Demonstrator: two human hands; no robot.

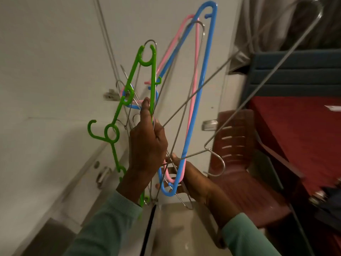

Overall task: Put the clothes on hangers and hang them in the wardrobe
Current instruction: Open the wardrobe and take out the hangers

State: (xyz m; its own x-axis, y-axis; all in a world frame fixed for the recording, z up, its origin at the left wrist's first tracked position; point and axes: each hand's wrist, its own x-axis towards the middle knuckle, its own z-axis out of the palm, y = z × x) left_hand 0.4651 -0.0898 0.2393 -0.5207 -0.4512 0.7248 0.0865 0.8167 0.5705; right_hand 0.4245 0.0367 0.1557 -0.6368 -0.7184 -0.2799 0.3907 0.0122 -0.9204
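A tangled bunch of hangers (pixel 191 100) is gripped by left hand (pixel 147 145) and right hand (pixel 191 180), beside a white wardrobe (pixel 55 71).

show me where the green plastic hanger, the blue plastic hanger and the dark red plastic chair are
green plastic hanger (pixel 135 71): head view, on its long straight arm.
blue plastic hanger (pixel 202 85): head view, on its long right-hand bar.
dark red plastic chair (pixel 233 141): head view, on the slotted backrest.

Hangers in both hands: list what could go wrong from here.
1. The green hanger, blue hanger, pink hanger and wire hangers cross each other, so pulling one free may snag or drop others.
2. The left hand and right hand grip thin wires; a finger could get pinched.
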